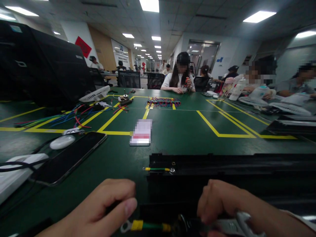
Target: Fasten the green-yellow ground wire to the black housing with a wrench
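Inspector: Two bare hands sit at the bottom edge of the view, over a long black panel (234, 171) of matte metal that lies across a green table (177, 131) marked with yellow tape lines.

Clerk: Material in hand?

Inspector: A short green-and-yellow ground wire (145, 226), glossy insulation, with a yellow sleeve and a flat silver ring lug at its left end. It lies at 6 o'clock, between the hands. The left hand (103, 207) is curled, thumb laid flat and pointing to 3 o'clock, thumb tip just beside the lug. Whether it pinches the wire I cannot tell; something dark shows under the thumb.

Clerk: And the right?

Inspector: The right hand (227, 204) is clenched, knuckles up, closed round a silvery metal tool (232, 225) with a smooth rounded handle. Its working end points to 9 o'clock, toward the wire's right end.

Clerk: Other items?

Inspector: A second green-yellow wire (158, 169) is fixed by a screw at the panel's upper left corner. At 9 o'clock lie a flat glossy black phone (71, 156) and a smooth white oval mouse (62, 142). At 12 o'clock, a blurred card (141, 132); farther off, a tangle of coloured wires (164, 102), and a person (180, 77) seated across the table.
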A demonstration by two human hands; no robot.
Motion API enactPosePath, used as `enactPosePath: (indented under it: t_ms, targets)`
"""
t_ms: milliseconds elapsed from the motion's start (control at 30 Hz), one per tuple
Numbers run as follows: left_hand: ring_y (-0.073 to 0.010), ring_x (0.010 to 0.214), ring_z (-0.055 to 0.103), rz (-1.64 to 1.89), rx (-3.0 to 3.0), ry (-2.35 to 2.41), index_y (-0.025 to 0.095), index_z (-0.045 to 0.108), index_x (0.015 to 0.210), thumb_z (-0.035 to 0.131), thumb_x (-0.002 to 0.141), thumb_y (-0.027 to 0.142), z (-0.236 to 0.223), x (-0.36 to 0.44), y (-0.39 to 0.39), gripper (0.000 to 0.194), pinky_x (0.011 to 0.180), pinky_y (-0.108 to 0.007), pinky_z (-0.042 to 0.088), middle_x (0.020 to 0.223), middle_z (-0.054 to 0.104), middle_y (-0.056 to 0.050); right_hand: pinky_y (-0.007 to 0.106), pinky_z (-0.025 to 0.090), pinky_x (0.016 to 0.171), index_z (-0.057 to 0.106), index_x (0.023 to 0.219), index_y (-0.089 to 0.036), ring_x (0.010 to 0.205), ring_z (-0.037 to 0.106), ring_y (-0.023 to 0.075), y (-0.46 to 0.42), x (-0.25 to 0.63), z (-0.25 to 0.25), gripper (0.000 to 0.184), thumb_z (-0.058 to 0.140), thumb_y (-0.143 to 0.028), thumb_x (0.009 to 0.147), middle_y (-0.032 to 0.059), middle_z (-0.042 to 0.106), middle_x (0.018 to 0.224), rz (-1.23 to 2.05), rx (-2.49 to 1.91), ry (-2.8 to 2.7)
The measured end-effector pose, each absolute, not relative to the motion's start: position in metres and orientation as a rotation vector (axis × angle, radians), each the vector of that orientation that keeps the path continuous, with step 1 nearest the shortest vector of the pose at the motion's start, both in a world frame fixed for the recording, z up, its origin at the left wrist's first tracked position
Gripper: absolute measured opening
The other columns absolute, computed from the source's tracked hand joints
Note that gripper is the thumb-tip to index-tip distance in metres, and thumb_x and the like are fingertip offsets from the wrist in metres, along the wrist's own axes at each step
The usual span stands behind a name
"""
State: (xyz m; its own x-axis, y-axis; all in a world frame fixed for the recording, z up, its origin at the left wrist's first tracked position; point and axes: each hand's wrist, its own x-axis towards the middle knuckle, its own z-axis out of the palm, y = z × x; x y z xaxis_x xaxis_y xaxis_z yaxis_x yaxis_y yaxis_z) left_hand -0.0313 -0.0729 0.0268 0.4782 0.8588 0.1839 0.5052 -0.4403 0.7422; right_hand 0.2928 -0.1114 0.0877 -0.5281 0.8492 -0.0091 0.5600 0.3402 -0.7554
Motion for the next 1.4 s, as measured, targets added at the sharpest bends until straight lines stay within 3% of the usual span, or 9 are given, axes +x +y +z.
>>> enactPosePath:
  t_ms: [67, 133, 200, 333, 433, 667, 1033, 1300, 1400]
  targets:
    - [-0.0164, 0.061, 0.054, 0.767, 2.054, 1.155, 0.025, 0.051, 0.070, 0.047, 0.103, 0.035, 0.036, -0.023, -0.059, 0.035, 0.055, -0.023, 0.046, 0.067, 0.053, 0.005, 0.025, 0.052, 0.058, 0.063, 0.086, -0.024, 0.069, 0.064, 0.0187, -0.112, 0.290, 0.085, 0.004, 0.067, -0.027, 0.087, 0.0028, 0.070, 0.083, 1.026, -1.203, -2.231]
    - [-0.0165, 0.064, 0.054, 0.911, 2.062, 1.166, 0.025, 0.055, 0.082, 0.044, 0.105, 0.031, 0.043, -0.011, -0.043, 0.026, 0.057, -0.024, 0.047, 0.073, 0.054, 0.005, 0.024, 0.052, 0.059, 0.063, 0.083, -0.024, 0.070, 0.063, 0.0184, -0.111, 0.287, 0.087, 0.006, 0.069, -0.024, 0.084, 0.0024, 0.071, 0.083, 1.034, -1.194, -2.239]
    - [-0.0183, 0.076, 0.057, 0.968, 2.114, 1.120, 0.024, 0.056, 0.091, 0.048, 0.104, 0.025, 0.047, 0.002, -0.027, 0.015, 0.069, -0.028, 0.049, 0.084, 0.057, 0.002, 0.023, 0.052, 0.059, 0.061, 0.078, -0.024, 0.068, 0.063, 0.0172, -0.110, 0.285, 0.090, 0.011, 0.071, -0.021, 0.082, 0.0016, 0.072, 0.081, 1.023, -1.177, -2.272]
    - [-0.0230, 0.113, 0.057, 0.934, 2.250, 0.886, 0.022, 0.067, 0.093, 0.056, 0.099, 0.018, 0.054, 0.024, 0.003, 0.013, 0.104, -0.041, 0.043, 0.114, 0.061, -0.005, 0.021, 0.052, 0.058, 0.063, 0.079, -0.023, 0.067, 0.064, 0.0160, -0.106, 0.280, 0.090, 0.010, 0.069, -0.017, 0.084, 0.0029, 0.075, 0.082, 0.949, -1.182, -2.324]
    - [-0.0197, 0.107, 0.065, 0.737, 2.364, 0.652, 0.021, 0.074, 0.101, 0.060, 0.098, 0.012, 0.064, 0.036, 0.020, 0.016, 0.099, -0.036, 0.050, 0.113, 0.067, -0.005, 0.021, 0.052, 0.055, 0.064, 0.077, -0.023, 0.063, 0.064, 0.0159, -0.102, 0.277, 0.091, 0.011, 0.072, -0.026, 0.085, 0.0024, 0.075, 0.077, 0.922, -1.163, -2.344]
    - [-0.0189, 0.102, 0.068, 0.418, 2.603, 0.460, 0.020, 0.076, 0.115, 0.065, 0.098, 0.007, 0.086, 0.059, 0.031, 0.024, 0.092, -0.028, 0.053, 0.111, 0.071, -0.006, 0.028, 0.056, 0.067, 0.071, 0.089, -0.026, 0.075, 0.068, 0.0211, -0.091, 0.263, 0.121, 0.025, 0.075, -0.051, 0.087, 0.0021, 0.072, 0.077, 0.844, -1.248, -2.297]
    - [-0.0182, 0.083, 0.072, 0.181, 2.864, 0.445, 0.022, 0.075, 0.112, 0.067, 0.094, 0.005, 0.087, 0.068, 0.030, 0.025, 0.072, -0.023, 0.053, 0.104, 0.071, -0.002, 0.028, 0.056, 0.066, 0.071, 0.094, -0.026, 0.074, 0.068, 0.0210, -0.099, 0.287, 0.109, 0.027, 0.072, -0.052, 0.090, 0.0018, 0.071, 0.078, 0.920, -1.230, -2.202]
    - [-0.0192, 0.078, 0.070, 0.163, 2.971, 0.465, 0.020, 0.070, 0.090, 0.067, 0.093, 0.004, 0.092, 0.065, 0.025, 0.016, 0.066, -0.025, 0.051, 0.095, 0.070, -0.002, 0.026, 0.056, 0.065, 0.070, 0.094, -0.026, 0.073, 0.070, 0.0190, -0.114, 0.306, 0.083, 0.010, 0.073, -0.036, 0.091, 0.0016, 0.073, 0.084, 0.985, -1.154, -2.195]
    - [-0.0187, 0.078, 0.071, 0.139, 2.978, 0.440, 0.021, 0.069, 0.093, 0.068, 0.090, 0.001, 0.096, 0.062, 0.025, 0.020, 0.064, -0.024, 0.051, 0.097, 0.071, -0.001, 0.029, 0.055, 0.063, 0.070, 0.083, -0.024, 0.069, 0.070, 0.0211, -0.115, 0.298, 0.073, 0.021, 0.070, -0.044, 0.089, 0.0044, 0.074, 0.079, 0.895, -1.194, -2.261]
